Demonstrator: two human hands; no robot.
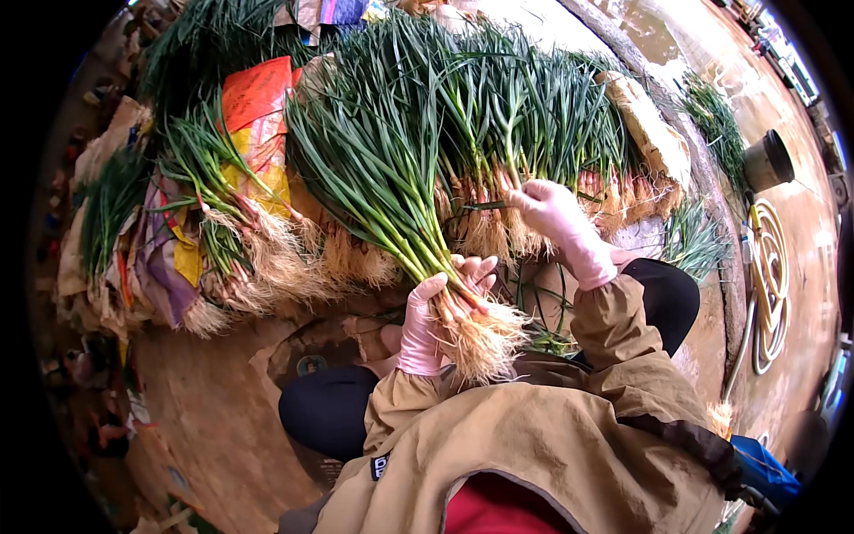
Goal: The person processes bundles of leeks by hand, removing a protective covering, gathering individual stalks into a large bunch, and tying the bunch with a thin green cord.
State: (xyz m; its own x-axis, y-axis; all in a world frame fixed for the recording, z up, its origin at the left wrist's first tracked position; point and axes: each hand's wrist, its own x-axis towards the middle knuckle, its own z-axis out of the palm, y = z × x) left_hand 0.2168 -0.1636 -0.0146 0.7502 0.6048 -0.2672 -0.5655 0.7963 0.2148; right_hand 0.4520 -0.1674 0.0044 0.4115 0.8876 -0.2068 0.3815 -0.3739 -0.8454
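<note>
My left hand (425, 327), in a pale pink glove, is closed round the lower stems of a thick bunch of green garlic (427, 236). Its long leaves fan up and to the left, and its pale roots (485, 343) hang below my fingers. To the right, my gloved right hand (553, 215) is pinched closed beside the bunch. A narrow green garlic leaf (483, 206) runs left from its fingertips. Behind both hands, more green garlic (543, 107) stands packed in a row, roots toward me.
Smaller garlic bunches (253, 222) lie at left on coloured sacks (258, 98). A rolled pale sack (648, 125) edges the row at right. Farther right are a dark bucket (768, 161) and a coiled hose (767, 280). Loose leaves (696, 240) lie beside the row.
</note>
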